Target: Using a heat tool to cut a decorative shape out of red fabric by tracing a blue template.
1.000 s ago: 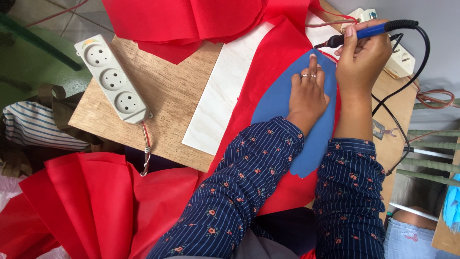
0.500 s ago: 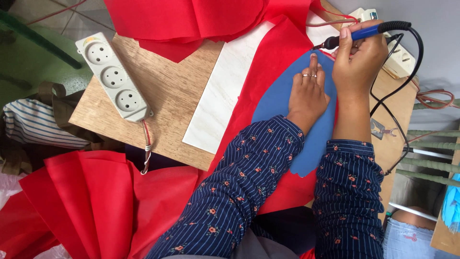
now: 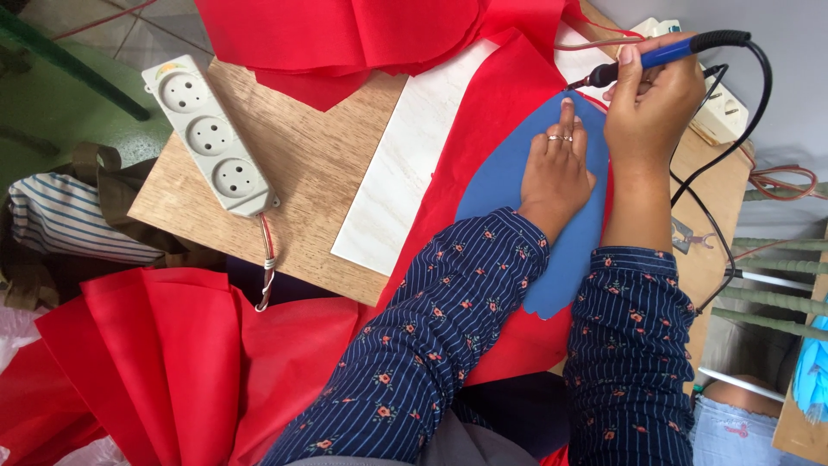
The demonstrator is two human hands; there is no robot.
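My left hand (image 3: 556, 168) lies flat on a blue leaf-shaped template (image 3: 509, 185), pressing it onto red fabric (image 3: 500, 103) that covers a white tile (image 3: 405, 164). My right hand (image 3: 651, 99) grips a pen-like heated tool (image 3: 668, 52) with a blue and black handle. Its tip touches the fabric at the pointed end of the template, just beyond my left index finger. A black cord (image 3: 750, 112) runs from the tool's rear.
A white three-socket power strip (image 3: 210, 134) lies on the wooden board (image 3: 302, 173) to the left. More red fabric (image 3: 336, 34) is piled at the top and hangs folded at the lower left (image 3: 172, 362). A striped cloth (image 3: 65, 220) sits at the far left. Another white power strip (image 3: 720, 108) lies at the right.
My right hand and the tool have shifted slightly along the tip of the template. My left hand stays flat on the template.
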